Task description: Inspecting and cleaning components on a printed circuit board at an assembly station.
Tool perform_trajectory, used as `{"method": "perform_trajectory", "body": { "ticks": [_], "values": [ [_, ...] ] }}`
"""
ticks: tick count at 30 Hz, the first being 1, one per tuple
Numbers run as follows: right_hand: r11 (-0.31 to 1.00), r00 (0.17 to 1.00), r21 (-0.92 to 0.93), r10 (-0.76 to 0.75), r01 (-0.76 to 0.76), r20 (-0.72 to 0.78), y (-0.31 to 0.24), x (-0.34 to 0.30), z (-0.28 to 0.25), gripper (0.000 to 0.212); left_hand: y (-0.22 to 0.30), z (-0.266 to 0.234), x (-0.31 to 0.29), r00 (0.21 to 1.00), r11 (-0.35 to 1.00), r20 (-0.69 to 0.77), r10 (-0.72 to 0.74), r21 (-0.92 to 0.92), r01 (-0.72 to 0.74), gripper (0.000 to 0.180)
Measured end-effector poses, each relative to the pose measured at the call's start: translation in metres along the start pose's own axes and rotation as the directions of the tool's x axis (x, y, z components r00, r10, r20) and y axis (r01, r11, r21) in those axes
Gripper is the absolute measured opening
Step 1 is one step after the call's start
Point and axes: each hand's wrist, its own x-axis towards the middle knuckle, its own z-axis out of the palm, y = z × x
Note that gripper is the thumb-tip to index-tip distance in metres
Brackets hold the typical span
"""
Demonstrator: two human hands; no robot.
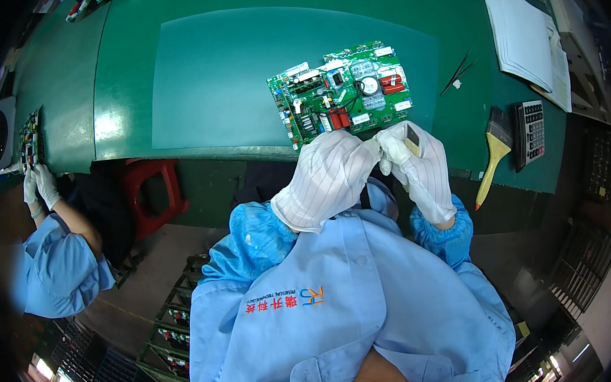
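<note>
Both my hands wear white striped gloves and meet in front of my chest, at the near edge of the green table. My left hand (330, 178) is closed, its fingertips pressed against those of the other hand. My right hand (422, 171) is closed too, with a small dark and tan piece (412, 141) showing among its fingers. What the fingertips pinch is too small and covered to make out. Just beyond the hands lies a green circuit board (344, 91) with red, black and white components, resting flat on the table.
Tweezers (458, 73) lie right of the board. Farther right are a yellow-handled brush (493, 158), a calculator (529, 134) and a stack of papers (523, 34). At left, a co-worker's gloved hands (41, 184) hold another board (31, 137), near a red stool (151, 192).
</note>
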Motion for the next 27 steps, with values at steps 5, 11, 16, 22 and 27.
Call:
{"method": "perform_trajectory", "body": {
  "ticks": [5, 11, 16, 22, 27],
  "values": [
    [0.989, 0.990, 0.045, -0.137, 0.138, -0.033, -0.001, -0.003, 0.003, 0.015, 0.000, 0.006, -0.001, 0.989, 0.987, -0.014, -0.148, -0.069, 0.147, 0.027],
    [0.928, 0.941, 0.157, -0.326, 0.337, -0.089, 0.017, -0.001, 0.007, 0.023, 0.001, 0.010, -0.001, 0.990, 0.984, -0.017, -0.137, -0.121, 0.134, 0.022],
    [0.806, 0.798, -0.070, -0.591, 0.587, -0.119, 0.021, 0.001, 0.007, 0.025, 0.005, 0.003, 0.000, 0.988, 0.982, -0.014, -0.156, -0.107, 0.153, 0.021],
    [0.941, 0.941, 0.077, -0.320, 0.329, -0.111, 0.022, 0.001, -0.005, 0.035, 0.005, 0.001, 0.002, 0.984, 0.989, -0.098, -0.147, -0.032, 0.145, 0.020],
    [0.963, 0.960, -0.028, -0.268, 0.267, -0.080, 0.022, -0.008, -0.007, 0.037, 0.007, -0.003, 0.004, 0.973, 0.974, -0.061, -0.224, -0.036, 0.223, 0.017]
  ]
}}
